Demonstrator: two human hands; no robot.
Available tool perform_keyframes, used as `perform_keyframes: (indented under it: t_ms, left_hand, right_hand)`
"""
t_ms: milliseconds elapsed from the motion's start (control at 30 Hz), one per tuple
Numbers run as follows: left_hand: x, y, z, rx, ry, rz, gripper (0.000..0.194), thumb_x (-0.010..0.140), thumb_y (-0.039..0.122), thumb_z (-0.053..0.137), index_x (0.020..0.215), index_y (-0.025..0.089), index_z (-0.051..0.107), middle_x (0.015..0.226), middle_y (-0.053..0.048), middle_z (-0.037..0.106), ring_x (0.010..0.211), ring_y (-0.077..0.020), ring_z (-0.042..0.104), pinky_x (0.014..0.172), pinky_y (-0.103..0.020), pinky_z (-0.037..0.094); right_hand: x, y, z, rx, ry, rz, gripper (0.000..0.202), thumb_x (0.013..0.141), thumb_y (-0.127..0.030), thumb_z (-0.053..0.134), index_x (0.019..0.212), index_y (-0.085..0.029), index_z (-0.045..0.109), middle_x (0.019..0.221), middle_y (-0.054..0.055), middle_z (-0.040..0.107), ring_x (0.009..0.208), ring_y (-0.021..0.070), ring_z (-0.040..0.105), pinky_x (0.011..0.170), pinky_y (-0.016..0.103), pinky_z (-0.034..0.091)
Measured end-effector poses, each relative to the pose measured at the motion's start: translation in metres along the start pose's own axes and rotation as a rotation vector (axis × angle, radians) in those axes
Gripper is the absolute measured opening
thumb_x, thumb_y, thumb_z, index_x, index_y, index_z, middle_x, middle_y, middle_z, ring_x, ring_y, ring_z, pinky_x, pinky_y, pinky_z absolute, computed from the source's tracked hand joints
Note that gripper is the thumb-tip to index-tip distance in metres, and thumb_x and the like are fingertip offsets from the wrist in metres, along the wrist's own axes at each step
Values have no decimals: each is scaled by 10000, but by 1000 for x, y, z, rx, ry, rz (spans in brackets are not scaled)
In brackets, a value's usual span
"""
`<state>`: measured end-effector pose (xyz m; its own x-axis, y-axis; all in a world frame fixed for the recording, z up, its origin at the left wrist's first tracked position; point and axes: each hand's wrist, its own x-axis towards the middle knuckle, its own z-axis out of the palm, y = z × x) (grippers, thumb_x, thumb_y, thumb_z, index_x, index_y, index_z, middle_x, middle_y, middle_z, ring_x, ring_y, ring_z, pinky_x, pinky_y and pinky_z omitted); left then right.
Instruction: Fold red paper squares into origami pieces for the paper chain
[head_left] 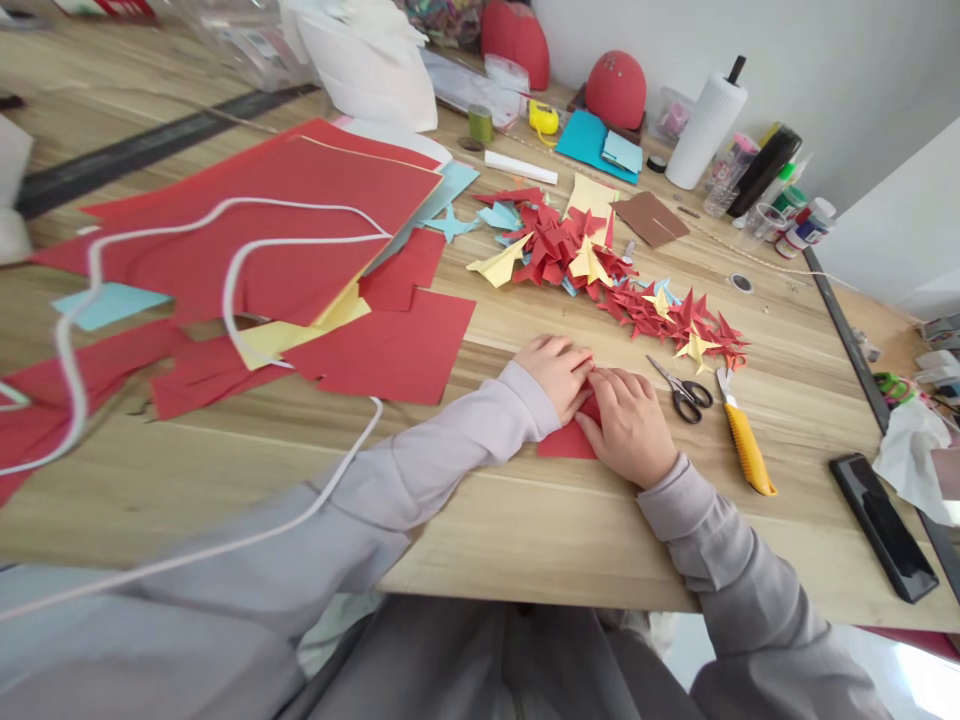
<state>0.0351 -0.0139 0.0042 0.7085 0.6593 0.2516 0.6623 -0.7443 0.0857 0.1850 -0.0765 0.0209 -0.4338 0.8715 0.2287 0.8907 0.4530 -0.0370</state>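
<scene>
A small piece of red paper [568, 442] lies on the wooden table under both hands. My left hand [556, 372] rests over its upper left part, fingers close together and pressing down on it. My right hand [631, 420] presses on the paper from the right, its fingertips touching those of my left hand and its thumb on the sheet. Much of the paper is hidden beneath the hands. Black scissors [684, 392] and a yellow-handled cutter [747, 440] lie to the right of my right hand.
Folded red, yellow and blue paper shapes [551, 240] are heaped beyond the hands. Large red sheets [300, 220] lie at the left, with a white cord [232, 205] over them. A black phone [885, 525] is at the right edge; bottles [806, 228] stand behind.
</scene>
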Motion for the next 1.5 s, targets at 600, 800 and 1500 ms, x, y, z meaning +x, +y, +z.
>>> perform_keyframes:
  t_ms: [600, 800, 1500]
  left_hand:
    - [0, 11, -11, 27, -65, -70, 420, 857, 336, 422, 1181, 119, 580, 1308, -97, 532, 1170, -309, 464, 1007, -531, 291]
    - [1, 14, -10, 34, -81, -95, 414, 870, 326, 407, 1195, 129, 572, 1330, -88, 512, 1196, -311, 451, 1021, -517, 283]
    - [0, 20, -8, 44, 11, -101, 325, 863, 218, 429, 1058, 88, 654, 1059, -162, 627, 1003, -279, 534, 923, -442, 333]
  right_hand:
    - [-25, -40, -21, -377, -189, 2, 182, 838, -160, 492, 868, -49, 632, 665, 127, 650, 688, 220, 579, 967, 412, 334]
    - [-27, -38, -28, -325, -101, 111, 290, 866, -243, 483, 613, -141, 582, 486, 64, 587, 500, 178, 549, 772, 364, 404]
    - [-2, -3, -2, -164, -53, 225, 371, 934, -347, 341, 1218, -226, 546, 1337, 117, 481, 1157, 277, 444, 874, 430, 399]
